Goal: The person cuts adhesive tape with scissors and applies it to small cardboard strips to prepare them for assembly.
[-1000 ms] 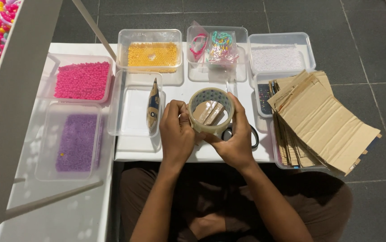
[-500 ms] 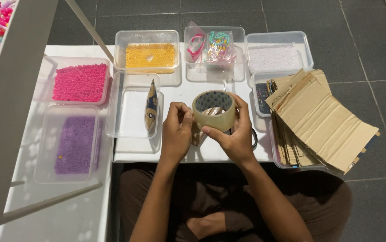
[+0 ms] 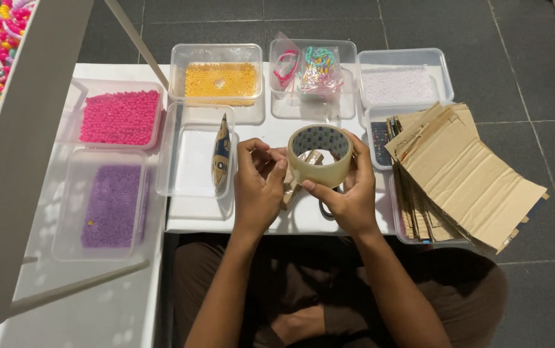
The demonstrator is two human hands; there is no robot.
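Observation:
A roll of clear packing tape (image 3: 320, 154) is held upright over the white table (image 3: 271, 135), its hole facing me. My right hand (image 3: 348, 193) grips it from below and the right side, thumb on its outer band. My left hand (image 3: 259, 183) is at the roll's left edge, fingertips pinching at the tape surface. A small brown cardboard piece (image 3: 293, 187) shows under the roll between both hands. Part of a dark scissor handle (image 3: 324, 211) peeks out beneath my right hand.
Clear tubs hold pink beads (image 3: 119, 117), purple beads (image 3: 111, 205), yellow beads (image 3: 219, 80), white beads (image 3: 398, 85) and bagged bracelets (image 3: 313, 67). An empty lid holds a slim packet (image 3: 222, 154). A cardboard stack (image 3: 461, 174) lies right. A white slanted board (image 3: 26, 148) stands left.
The tape roll has tipped up and lifted slightly, its hole now facing the camera. My left fingers have shifted to the roll's left edge.

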